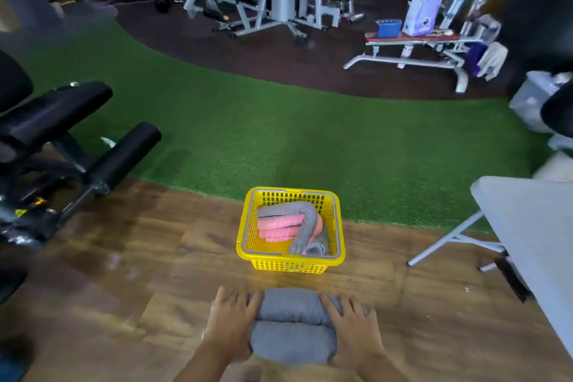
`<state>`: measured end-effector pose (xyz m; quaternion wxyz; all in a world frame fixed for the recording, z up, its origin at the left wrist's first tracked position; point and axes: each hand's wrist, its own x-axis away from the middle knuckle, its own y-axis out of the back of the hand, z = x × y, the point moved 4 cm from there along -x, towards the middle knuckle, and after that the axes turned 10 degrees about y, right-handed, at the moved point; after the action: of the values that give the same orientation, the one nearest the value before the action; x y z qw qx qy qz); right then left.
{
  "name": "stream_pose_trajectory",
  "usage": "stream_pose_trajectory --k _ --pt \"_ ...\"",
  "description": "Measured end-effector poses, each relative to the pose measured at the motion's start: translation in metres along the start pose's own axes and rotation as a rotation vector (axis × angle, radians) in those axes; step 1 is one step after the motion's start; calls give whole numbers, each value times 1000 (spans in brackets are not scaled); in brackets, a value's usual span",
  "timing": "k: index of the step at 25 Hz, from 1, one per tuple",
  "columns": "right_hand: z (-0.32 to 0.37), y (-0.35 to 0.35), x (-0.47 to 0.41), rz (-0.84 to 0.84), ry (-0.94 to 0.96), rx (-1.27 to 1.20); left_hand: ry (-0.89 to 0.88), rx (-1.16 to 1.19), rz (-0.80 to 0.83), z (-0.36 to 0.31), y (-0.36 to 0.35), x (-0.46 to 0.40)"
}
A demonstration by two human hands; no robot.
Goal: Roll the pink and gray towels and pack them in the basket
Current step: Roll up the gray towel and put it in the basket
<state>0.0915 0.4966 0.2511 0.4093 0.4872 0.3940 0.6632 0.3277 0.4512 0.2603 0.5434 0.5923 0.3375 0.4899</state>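
Both hands work a gray towel (pixel 293 324) on the wooden floor (pixel 130 304), just in front of the person. The left hand (pixel 231 321) lies over the towel's left end with fingers spread and nearly straight, pressing down; the right hand (pixel 348 321) does the same on the right end, fingers splayed over the cloth. Neither hand grips anything; they press flat. The towel shows a thick bulge nearer the basket and a second thick band nearer the body, so it looks partly rolled, though motion blur makes it hard to say which part is the roll and which is the loose remainder.

Just beyond the towel, apart from it, stands the yellow basket (pixel 248 253). Inside it lie several pink rolled towels (pixel 277 228) stacked along the left, a gray rolled towel (pixel 305 220) draped over them in a bend, and another gray roll (pixel 314 249) seen end-on at the near right corner.

By this evidence the job is well advanced: most towels are packed, this gray one needs finishing and placing in the basket. No other loose towels show nearby.
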Motion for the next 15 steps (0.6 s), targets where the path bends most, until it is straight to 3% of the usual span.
stream_pose_trajectory --k 6,10,15 --pt "-17 -19 -81 -4 -59 -18 -109 5 -7 16 -23 -93" --pt "-57 -72 -166 -12 -18 65 -163 -21 -45 16 -99 -182" --pt "-115 -167 -280 -172 15 183 -198 -98 -169 19 -209 -298"
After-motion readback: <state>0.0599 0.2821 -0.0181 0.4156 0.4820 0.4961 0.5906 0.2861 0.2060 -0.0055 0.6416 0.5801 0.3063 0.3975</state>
